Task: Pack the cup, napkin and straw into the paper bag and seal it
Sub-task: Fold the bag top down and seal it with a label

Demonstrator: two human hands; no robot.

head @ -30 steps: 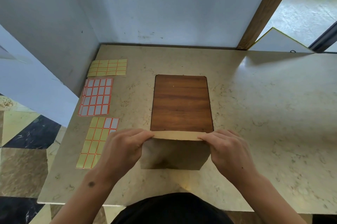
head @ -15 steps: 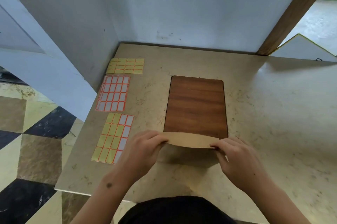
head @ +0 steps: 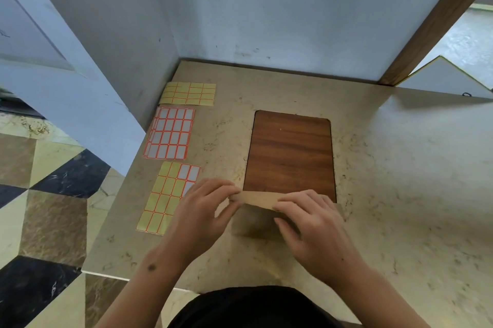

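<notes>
The paper bag (head: 253, 223) sits upright on the table (head: 400, 194), directly between the person's 2 hands, with its folded-over top strip running left to right across the front edge of the wooden board (head: 290, 154). That long axis is what the next move turns on: the fold line lies side to side, so each hand works 1 end of it.

The left hand (head: 202, 213) pinches the left end of the strip between thumb and fingertips, closed on the paper. The right hand (head: 312, 221) lies flatter, its fingers pressed down over the right end and the bag's right side; it looks closed on the paper too, though the thumb is hidden.

No cup, napkin or straw is visible, so they are presumably inside.

The 3 label sheets lie just beyond the left hand, the nearest sheet (head: 168, 199) partly under its fingers. Judged from that, the left hand is the nearer one to fetch a sticker for sealing, while the right could hold the fold down.
</notes>
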